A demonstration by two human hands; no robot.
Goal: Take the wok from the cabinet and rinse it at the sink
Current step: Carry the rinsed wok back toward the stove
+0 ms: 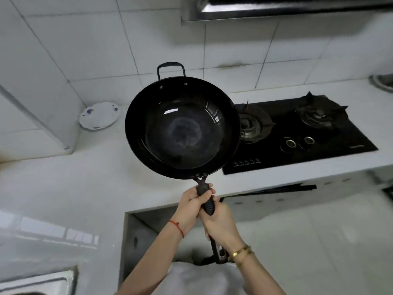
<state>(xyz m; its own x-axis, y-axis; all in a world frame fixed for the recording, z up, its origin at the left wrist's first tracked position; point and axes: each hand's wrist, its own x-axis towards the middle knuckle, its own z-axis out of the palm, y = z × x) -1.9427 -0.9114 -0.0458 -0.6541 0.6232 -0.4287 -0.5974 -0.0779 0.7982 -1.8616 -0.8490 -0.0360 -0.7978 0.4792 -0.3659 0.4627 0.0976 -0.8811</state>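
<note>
Both hands were wrapped around the long black handle (205, 200) of the wok (182, 127), which was held up in the air above the white counter (85, 184). The left hand (189, 206) gripped the handle nearest the pan, its fingers (207, 190) curled tight over the top of the grip with no gap showing. The right hand (221, 222) clamped the handle just behind the left, touching it, its fingers closed around the underside where their tips could not be seen. The handle's tail ran on past the right wrist, which wore a gold bracelet (241, 252); a red string (177, 227) circled the left wrist.

Out beyond the fingertips the wok's dark bowl faced the camera, empty and glossy, with its small loop handle (170, 69) on the far rim. To the right of the fingers, partly behind the wok's rim, lay a black gas hob (302, 133) set into the counter. Far beyond and left of the fingers a white plate (98, 116) rested near the tiled wall. Below and left of the hands, the corner of a steel sink (42, 279) showed at the frame's edge, well apart from the wok.
</note>
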